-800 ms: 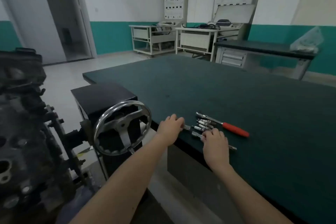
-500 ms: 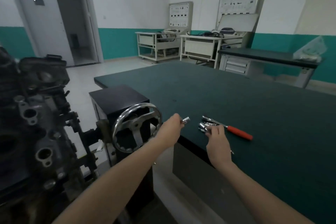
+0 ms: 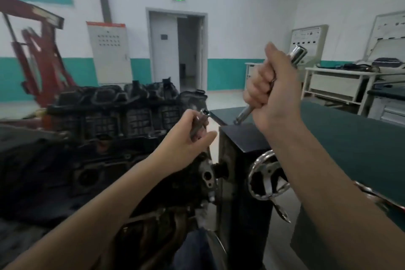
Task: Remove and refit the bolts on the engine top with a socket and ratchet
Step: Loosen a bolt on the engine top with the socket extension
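right hand (image 3: 272, 92) clenched round chrome tool shaft (image 3: 245, 114), socket end (image 3: 298, 53) above fingers. left hand (image 3: 188, 140) pinches small socket piece (image 3: 200, 121). engine top (image 3: 114, 112) beyond left fingertips. we judge risk: loose pinch may drop piece into engine recesses.
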`<act>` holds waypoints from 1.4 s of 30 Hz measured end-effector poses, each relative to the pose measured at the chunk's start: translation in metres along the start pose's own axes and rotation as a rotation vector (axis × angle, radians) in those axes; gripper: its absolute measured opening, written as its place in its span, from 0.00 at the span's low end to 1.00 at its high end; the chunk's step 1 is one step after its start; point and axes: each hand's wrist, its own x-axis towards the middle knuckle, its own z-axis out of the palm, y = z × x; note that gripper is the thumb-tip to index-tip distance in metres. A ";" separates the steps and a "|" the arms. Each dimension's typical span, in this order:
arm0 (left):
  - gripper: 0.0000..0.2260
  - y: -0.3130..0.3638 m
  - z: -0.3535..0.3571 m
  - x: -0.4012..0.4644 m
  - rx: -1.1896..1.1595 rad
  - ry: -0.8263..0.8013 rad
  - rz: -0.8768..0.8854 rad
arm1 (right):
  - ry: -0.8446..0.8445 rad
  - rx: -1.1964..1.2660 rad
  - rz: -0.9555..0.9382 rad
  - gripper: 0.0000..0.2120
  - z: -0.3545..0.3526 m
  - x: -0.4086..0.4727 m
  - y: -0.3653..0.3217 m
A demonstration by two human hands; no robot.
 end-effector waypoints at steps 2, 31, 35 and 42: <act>0.13 -0.007 -0.026 -0.007 0.104 0.099 -0.016 | -0.037 0.094 0.033 0.26 0.036 0.003 0.018; 0.20 -0.037 -0.157 -0.076 0.696 0.537 -0.366 | -0.045 0.351 0.262 0.24 0.191 -0.021 0.159; 0.20 -0.033 -0.160 -0.078 0.712 0.507 -0.359 | -0.095 0.404 0.279 0.25 0.189 -0.024 0.159; 0.25 -0.024 -0.159 -0.083 0.570 0.472 -0.425 | -0.240 0.476 0.147 0.25 0.184 -0.044 0.156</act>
